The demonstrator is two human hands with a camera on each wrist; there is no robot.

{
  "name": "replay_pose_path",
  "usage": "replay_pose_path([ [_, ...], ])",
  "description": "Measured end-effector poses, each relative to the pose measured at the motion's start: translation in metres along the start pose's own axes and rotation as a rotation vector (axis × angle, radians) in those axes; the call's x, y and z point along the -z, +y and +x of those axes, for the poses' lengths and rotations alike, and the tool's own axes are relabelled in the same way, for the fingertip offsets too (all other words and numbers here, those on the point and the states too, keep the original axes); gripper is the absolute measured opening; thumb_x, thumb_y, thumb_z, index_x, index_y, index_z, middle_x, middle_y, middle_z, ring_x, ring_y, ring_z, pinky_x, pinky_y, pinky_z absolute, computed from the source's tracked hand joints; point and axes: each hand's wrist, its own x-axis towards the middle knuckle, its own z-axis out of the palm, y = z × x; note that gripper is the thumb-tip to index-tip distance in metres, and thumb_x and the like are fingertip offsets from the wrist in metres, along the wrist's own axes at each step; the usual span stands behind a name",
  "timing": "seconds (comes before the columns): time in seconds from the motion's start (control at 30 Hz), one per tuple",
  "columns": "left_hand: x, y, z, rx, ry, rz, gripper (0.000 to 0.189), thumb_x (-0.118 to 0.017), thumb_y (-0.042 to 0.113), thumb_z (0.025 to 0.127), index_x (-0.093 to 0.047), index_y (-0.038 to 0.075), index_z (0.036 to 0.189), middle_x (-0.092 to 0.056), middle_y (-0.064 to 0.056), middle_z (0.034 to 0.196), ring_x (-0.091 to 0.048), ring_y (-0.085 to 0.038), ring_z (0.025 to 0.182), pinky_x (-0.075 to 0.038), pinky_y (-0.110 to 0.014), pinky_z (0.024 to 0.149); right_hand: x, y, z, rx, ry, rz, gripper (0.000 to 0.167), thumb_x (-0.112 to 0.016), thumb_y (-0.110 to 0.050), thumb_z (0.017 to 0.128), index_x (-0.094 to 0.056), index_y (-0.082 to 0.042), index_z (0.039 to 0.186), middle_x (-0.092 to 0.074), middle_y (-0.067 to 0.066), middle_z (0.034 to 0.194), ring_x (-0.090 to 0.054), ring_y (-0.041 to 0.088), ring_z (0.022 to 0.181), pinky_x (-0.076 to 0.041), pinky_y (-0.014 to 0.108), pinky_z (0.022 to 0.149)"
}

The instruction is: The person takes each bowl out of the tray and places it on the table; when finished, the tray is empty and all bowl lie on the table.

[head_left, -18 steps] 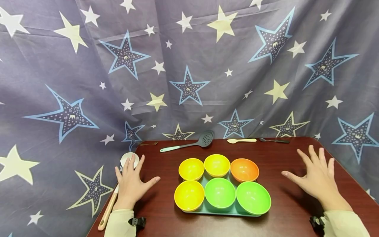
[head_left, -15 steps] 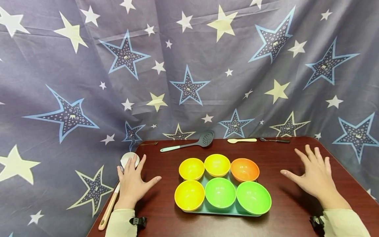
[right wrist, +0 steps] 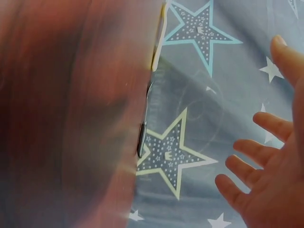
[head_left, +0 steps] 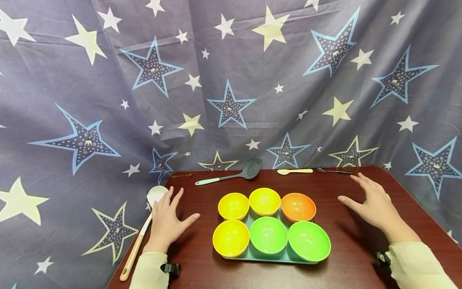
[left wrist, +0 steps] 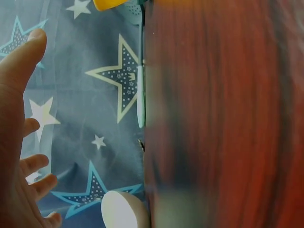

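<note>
My left hand (head_left: 167, 224) hovers over the table's left side, fingers spread, holding nothing. Closest to it lies a white ladle (head_left: 156, 195) with a wooden handle, partly behind its fingers. Over the right side hangs my right hand (head_left: 373, 206), also holding nothing, thumb toward the bowls. Between the hands, a teal tray (head_left: 274, 260) bears two rows of bowls. The back row has a yellow bowl (head_left: 233, 206), another yellow bowl (head_left: 264, 201) and an orange bowl (head_left: 298, 207). In front are a yellow-orange bowl (head_left: 231, 238), a green bowl (head_left: 268, 235) and a larger-looking green bowl (head_left: 309, 241).
Along the back edge lie a grey skimmer (head_left: 250, 169) with a mint handle, a cream spoon (head_left: 294, 171), a dark-handled spoon (head_left: 335, 171) and a thin brownish utensil (head_left: 181, 175). A star-patterned curtain (head_left: 231, 60) hangs behind the dark red wooden table (head_left: 191, 277).
Both hands have moved inward toward the bowls, the left to the right and the right to the left. More of the ladle shows now. Bowls and tray have stayed put.
</note>
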Motion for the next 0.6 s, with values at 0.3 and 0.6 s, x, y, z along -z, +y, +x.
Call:
replay_pose_path([
  [0.3, -0.006, 0.005, 0.001, 0.007, -0.035, -0.048, 0.103, -0.076, 0.076, 0.078, -0.046, 0.022, 0.159, -0.032, -0.016, 0.168, -0.032, -0.045, 0.149, -0.024, -0.072, 0.112, -0.013, -0.008, 0.011, 0.024, -0.068, 0.063, 0.079, -0.08, -0.044, 0.092, -0.05, 0.001, 0.15, -0.048, 0.034, 0.147, -0.039, 0.06, 0.13, -0.031, 0.076, 0.099],
  [0.6, -0.014, 0.01, 0.004, 0.04, -0.075, -0.134, 0.096, -0.081, 0.067, 0.081, -0.049, 0.018, 0.157, -0.031, -0.014, 0.168, -0.031, -0.043, 0.15, -0.027, -0.073, 0.112, -0.02, -0.015, 0.017, 0.012, -0.069, 0.124, 0.073, -0.08, -0.039, 0.094, -0.052, -0.001, 0.149, -0.053, 0.031, 0.141, -0.048, 0.054, 0.129, -0.037, 0.072, 0.1],
])
